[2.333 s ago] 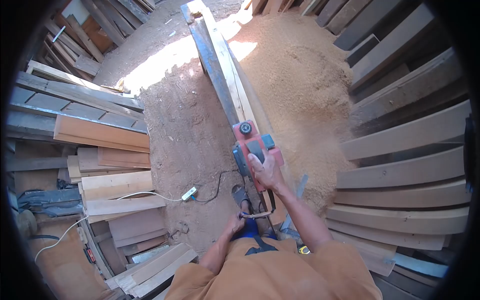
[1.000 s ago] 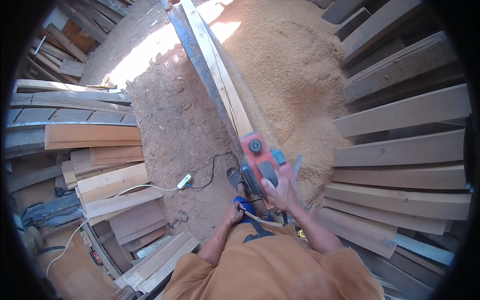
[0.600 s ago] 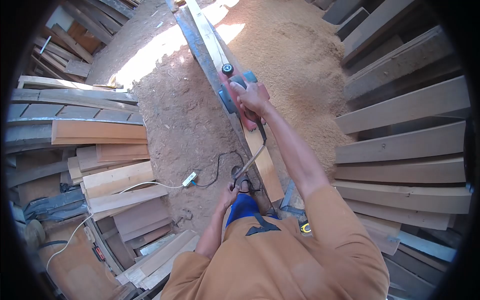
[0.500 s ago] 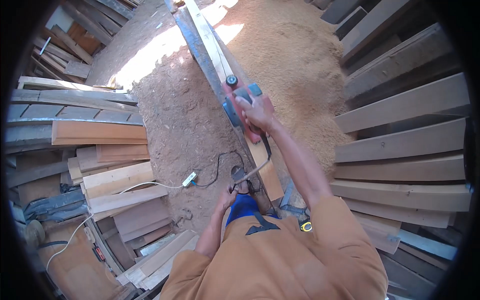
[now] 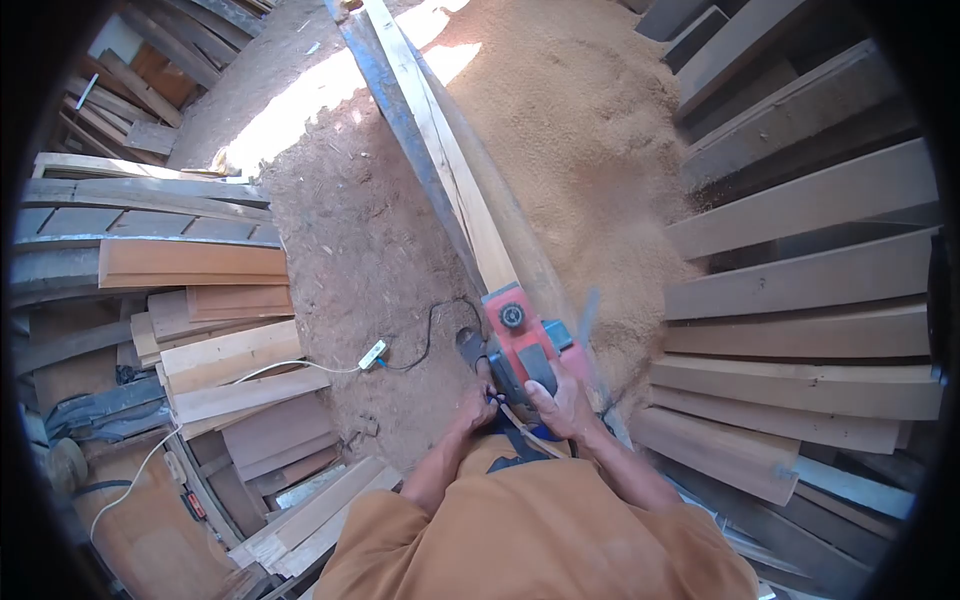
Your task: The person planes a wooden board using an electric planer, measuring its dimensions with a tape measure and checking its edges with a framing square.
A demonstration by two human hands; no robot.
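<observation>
A red electric planer (image 5: 526, 343) sits at the near end of a long pale wooden board (image 5: 447, 165), close to my body. My right hand (image 5: 562, 405) is closed around its rear handle. Low in front of my waist, my left hand (image 5: 475, 408) is closed on the planer's power cord (image 5: 519, 420), just left of the tool. The board lies lengthwise on a narrow bench (image 5: 385, 90) with a bluish side and has a dark crack along it. The planer covers the board's near end.
A white extension socket (image 5: 372, 355) with a plugged-in cord lies on the dirt floor to the left. Wood shavings (image 5: 590, 150) pile up right of the bench. Stacked boards (image 5: 245, 350) stand at left, and more planks (image 5: 800, 280) line the right.
My right hand has drawn the planer back along the board toward my body, baring the board's upper face. My left hand has shifted slightly and stays on the cord.
</observation>
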